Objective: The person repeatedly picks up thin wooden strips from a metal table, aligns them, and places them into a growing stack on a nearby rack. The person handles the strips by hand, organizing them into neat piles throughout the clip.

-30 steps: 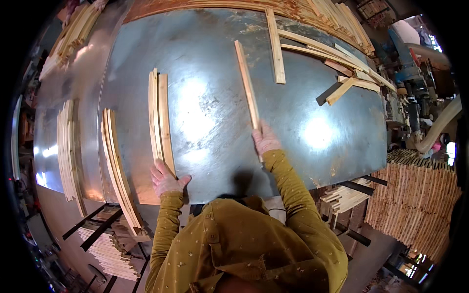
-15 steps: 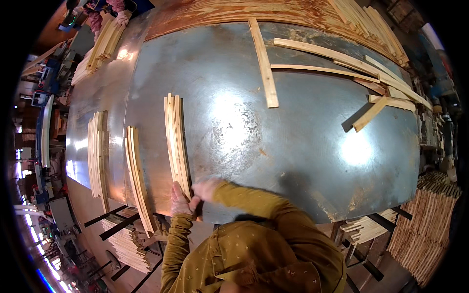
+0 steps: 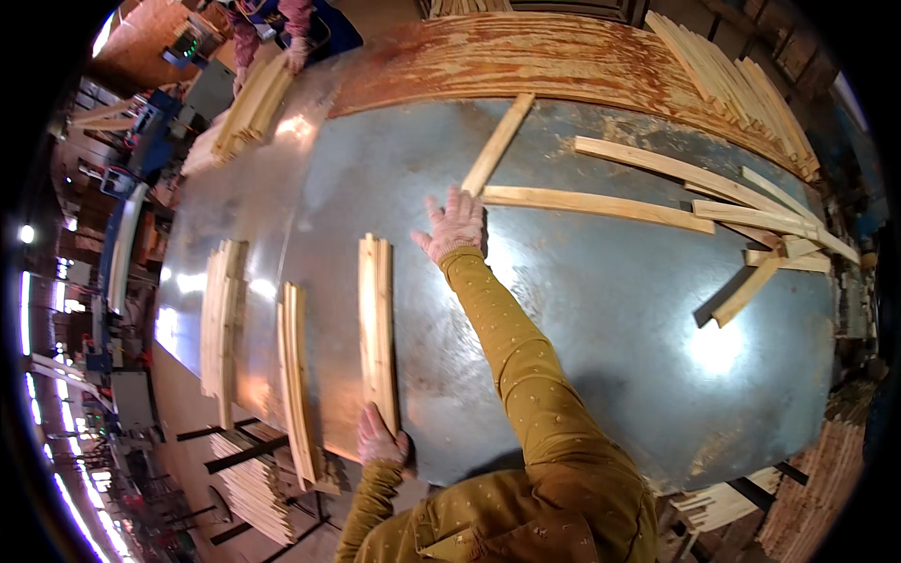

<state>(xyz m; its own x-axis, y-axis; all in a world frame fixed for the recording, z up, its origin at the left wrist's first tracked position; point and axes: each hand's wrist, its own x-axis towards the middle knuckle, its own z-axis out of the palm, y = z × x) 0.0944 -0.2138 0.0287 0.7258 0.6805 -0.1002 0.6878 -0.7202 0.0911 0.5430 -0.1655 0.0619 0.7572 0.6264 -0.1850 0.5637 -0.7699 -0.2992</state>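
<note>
Right hand [image 3: 454, 228] is hovering over or resting at the lower end of a slanted wood strip [image 3: 500, 144]; fingers are spreading wide, not closing on anything; contact I can't tell. Strip is lying on the metal-topped desk [image 3: 601, 347], straight ahead of those fingers, long axis running away from the person and leaning right. A crosswise strip [image 3: 601, 208] is starting just beside the same fingers and running off to the right. Right hand is clearly nearer both; left is sitting well apart, closer to the body.

Left hand [image 3: 380, 439] is touching the near end of a strip bundle [image 3: 377, 328], thumb sitting toward the right; can't tell if fingers are gripping. Bundle is pointing away from the person. No brands, labels or writing showing legibly on the wood.
</note>
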